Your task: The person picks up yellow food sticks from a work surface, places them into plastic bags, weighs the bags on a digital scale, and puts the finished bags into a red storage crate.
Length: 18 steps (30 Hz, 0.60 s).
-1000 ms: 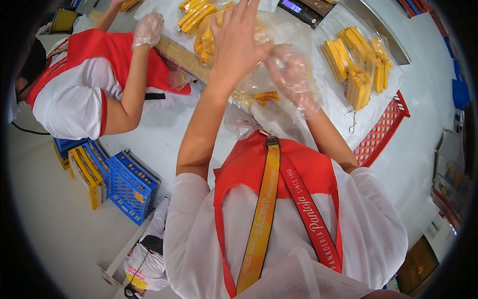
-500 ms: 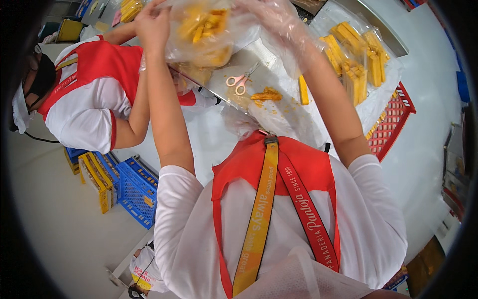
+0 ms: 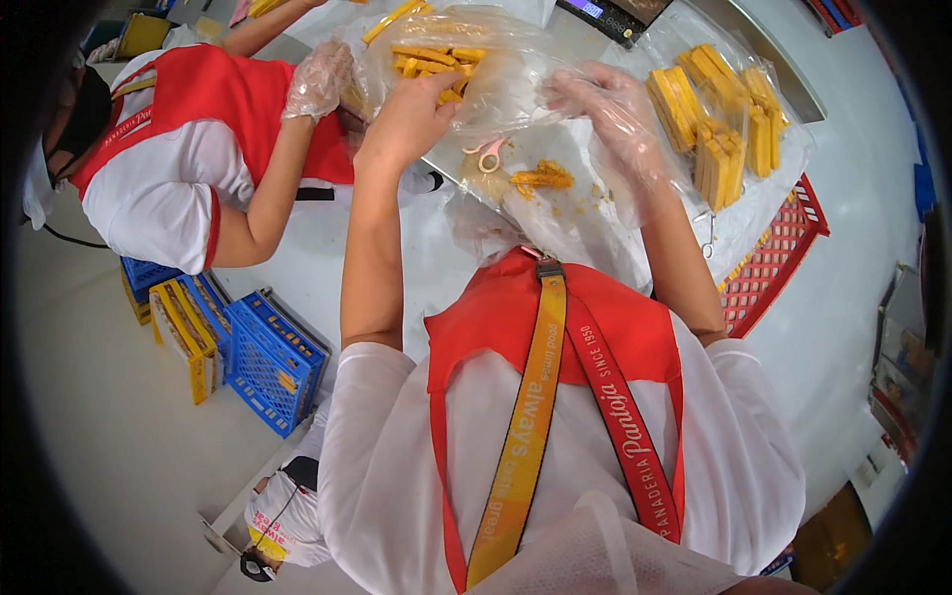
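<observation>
My left hand (image 3: 412, 119), bare, is closed on the near side of a clear plastic bag (image 3: 516, 59). Several yellow, bread-like sticks (image 3: 426, 61) lie inside that bag, by my fingertips. My right hand (image 3: 615, 104) wears a loose clear glove and pinches the bag's right end, so the plastic stretches between my hands. Below the bag, pink-handled scissors (image 3: 488, 156) rest on the table, their blades hidden under the plastic. Broken yellow pieces (image 3: 542, 177) and crumbs lie beside them.
Filled bags of yellow sticks (image 3: 719, 164) stand right of my right hand. A black scale (image 3: 605, 18) is at the back. A red crate (image 3: 778, 263) sits at the right edge. Left of me, a co-worker's gloved hand (image 3: 319, 79) is close to the bag; blue crates (image 3: 273, 367) stand behind.
The bag has come lower and nearer, and now covers the scissors' blades. My left hand moved down and right; my right hand dropped slightly. The co-worker's gloved hand has come into view.
</observation>
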### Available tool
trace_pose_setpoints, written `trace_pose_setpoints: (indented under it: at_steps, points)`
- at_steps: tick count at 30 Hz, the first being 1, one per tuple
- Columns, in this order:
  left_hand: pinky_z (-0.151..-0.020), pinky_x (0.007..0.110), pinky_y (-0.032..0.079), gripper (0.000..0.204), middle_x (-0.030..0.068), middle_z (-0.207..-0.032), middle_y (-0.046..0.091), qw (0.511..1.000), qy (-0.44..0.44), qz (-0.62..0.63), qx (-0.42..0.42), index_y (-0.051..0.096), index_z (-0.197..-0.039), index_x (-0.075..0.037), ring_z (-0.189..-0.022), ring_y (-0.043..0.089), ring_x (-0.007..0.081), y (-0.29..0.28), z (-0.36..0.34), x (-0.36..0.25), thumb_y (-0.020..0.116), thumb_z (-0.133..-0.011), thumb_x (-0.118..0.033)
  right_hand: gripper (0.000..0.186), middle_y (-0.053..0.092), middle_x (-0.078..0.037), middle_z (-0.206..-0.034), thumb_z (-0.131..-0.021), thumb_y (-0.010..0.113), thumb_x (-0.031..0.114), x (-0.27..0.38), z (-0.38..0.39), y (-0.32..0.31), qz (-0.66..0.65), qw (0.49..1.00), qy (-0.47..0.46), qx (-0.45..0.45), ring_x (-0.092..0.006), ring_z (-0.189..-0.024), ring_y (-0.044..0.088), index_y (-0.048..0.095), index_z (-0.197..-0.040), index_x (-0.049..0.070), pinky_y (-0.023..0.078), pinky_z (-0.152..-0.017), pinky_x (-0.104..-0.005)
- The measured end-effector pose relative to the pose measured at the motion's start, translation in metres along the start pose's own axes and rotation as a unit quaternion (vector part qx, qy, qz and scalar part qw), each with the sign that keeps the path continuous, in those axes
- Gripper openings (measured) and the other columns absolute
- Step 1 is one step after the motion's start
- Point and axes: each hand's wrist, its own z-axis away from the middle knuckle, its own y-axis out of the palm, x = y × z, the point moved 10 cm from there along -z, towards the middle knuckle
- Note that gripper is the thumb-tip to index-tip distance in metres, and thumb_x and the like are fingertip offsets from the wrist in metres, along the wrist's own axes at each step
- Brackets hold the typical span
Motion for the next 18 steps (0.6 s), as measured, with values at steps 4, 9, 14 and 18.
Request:
trace_pose_setpoints:
  at_steps: [4, 9, 14, 18]
  points:
    - [-0.090, 0.043, 0.050, 0.033, 0.0233, -0.108, 0.067, 0.999, 0.015, -0.006, -0.051, 0.064, -0.114, 0.003, -0.103, 0.063, 0.0393, 0.001, -0.008, 0.006, 0.064, -0.082, -0.005, 0.025, 0.070, -0.003, -0.084, -0.089, 0.070, 0.028, -0.008, 0.019, -0.016, 0.019, 1.000, 0.008, -0.019, -0.0105, -0.078, 0.065, 0.070, -0.092, 0.003, 0.049, -0.073, -0.0258]
    - [-0.090, 0.044, 0.049, 0.031, 0.0227, -0.107, 0.068, 0.986, 0.081, -0.093, -0.114, 0.066, -0.110, 0.001, -0.104, 0.062, 0.0399, -0.001, -0.015, 0.006, 0.063, -0.081, -0.009, 0.020, 0.070, -0.004, -0.089, -0.091, 0.069, 0.023, -0.011, 0.027, -0.015, -0.004, 1.000, -0.002, -0.016, -0.0109, -0.081, 0.064, 0.070, -0.094, 0.004, 0.049, -0.076, -0.0267]
    - [-0.090, 0.044, 0.049, 0.033, 0.0224, -0.107, 0.068, 0.987, -0.130, -0.084, -0.030, 0.068, -0.108, -0.003, -0.104, 0.062, 0.0383, -0.016, -0.009, 0.058, 0.065, -0.079, -0.018, 0.020, 0.069, -0.001, -0.086, -0.087, 0.074, 0.022, -0.010, 0.029, -0.019, 0.000, 1.000, -0.015, -0.023, -0.0083, -0.080, 0.062, 0.070, -0.095, 0.004, 0.048, -0.074, -0.0244]
    - [-0.090, 0.044, 0.048, 0.036, 0.0234, -0.109, 0.067, 0.991, -0.045, -0.117, -0.046, 0.067, -0.110, 0.000, -0.105, 0.062, 0.0392, -0.019, -0.003, 0.042, 0.068, -0.079, -0.020, 0.026, 0.070, -0.002, -0.095, -0.087, 0.074, 0.021, -0.013, 0.029, -0.011, 0.021, 1.000, -0.016, -0.006, -0.0092, -0.087, 0.062, 0.068, -0.104, 0.002, 0.049, -0.077, -0.0255]
